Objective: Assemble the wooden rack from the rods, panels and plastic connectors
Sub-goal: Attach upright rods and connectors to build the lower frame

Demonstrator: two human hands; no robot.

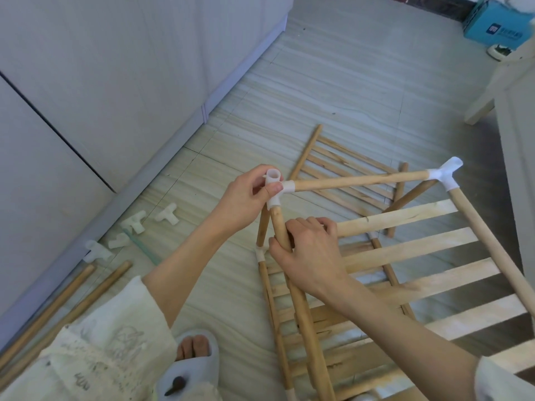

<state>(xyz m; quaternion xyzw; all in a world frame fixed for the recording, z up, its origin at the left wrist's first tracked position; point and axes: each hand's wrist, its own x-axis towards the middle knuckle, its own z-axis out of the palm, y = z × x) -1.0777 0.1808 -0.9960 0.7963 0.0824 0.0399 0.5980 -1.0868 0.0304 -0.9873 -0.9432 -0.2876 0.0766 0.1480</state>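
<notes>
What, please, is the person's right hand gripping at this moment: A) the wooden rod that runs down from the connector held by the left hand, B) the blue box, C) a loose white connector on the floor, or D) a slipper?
A: the right hand curls round the wooden rod just below the white connector that the left hand pinches.

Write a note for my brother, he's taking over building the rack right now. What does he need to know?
Left hand pinches the white corner connector.
Right hand grips the upright rod under it.
Done: top rod joins that connector to the far connector; slatted shelves are fitted below.
Left: spare connectors, loose rods and a slatted panel lie on the floor.
</notes>
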